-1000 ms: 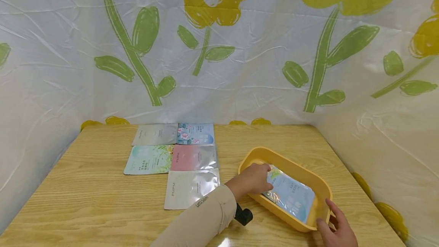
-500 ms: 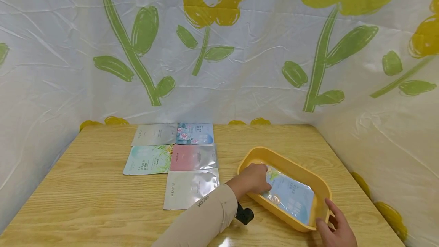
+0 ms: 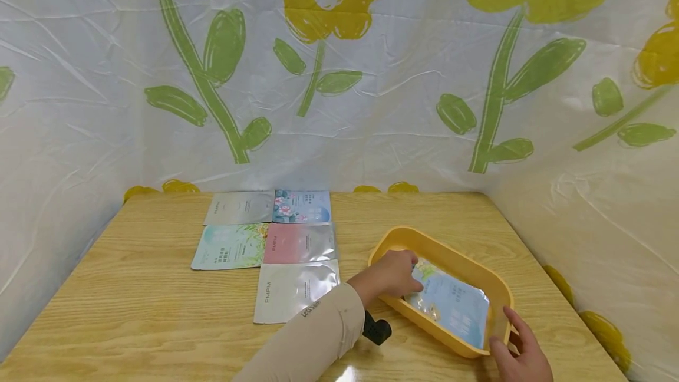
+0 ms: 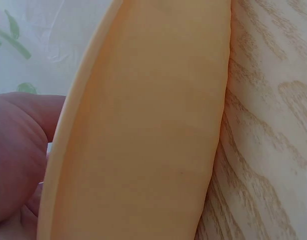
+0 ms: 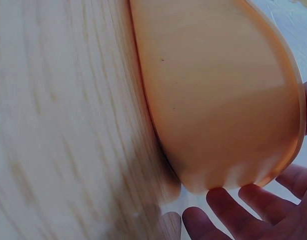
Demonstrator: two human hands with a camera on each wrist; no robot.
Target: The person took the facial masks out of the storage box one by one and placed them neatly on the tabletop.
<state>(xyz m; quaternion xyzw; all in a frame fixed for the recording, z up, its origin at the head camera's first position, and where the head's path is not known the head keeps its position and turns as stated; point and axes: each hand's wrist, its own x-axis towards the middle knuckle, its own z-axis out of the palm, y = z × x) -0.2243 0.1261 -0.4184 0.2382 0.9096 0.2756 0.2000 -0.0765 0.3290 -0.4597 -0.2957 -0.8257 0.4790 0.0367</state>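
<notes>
In the head view a yellow plastic tray (image 3: 451, 246) stands on the right of the table with a light blue sheet mask packet (image 3: 456, 305) lying in it. My left hand (image 3: 395, 273) reaches over the near wall and pinches the packet's left end; the fingertips are partly hidden. The left wrist view shows part of that hand (image 4: 18, 155) behind the tray wall (image 4: 143, 120). My right hand (image 3: 522, 352) grips the tray's near right corner, thumb at the rim. In the right wrist view its fingers (image 5: 233, 207) touch the outer wall (image 5: 223, 110).
Left of the tray, several packets lie flat in rows: silver-grey (image 3: 239, 208), floral blue (image 3: 302, 206), green (image 3: 230, 247), pink (image 3: 300, 243) and white (image 3: 297, 290). A black device (image 3: 376, 330) sits at my left wrist. Flowered cloth (image 3: 345, 152) hangs behind the wooden table (image 3: 159, 311).
The blue packet in the tray has shifted and turned slightly, its right end a little farther right. My left hand has moved only slightly; the right hand and tray hold still.
</notes>
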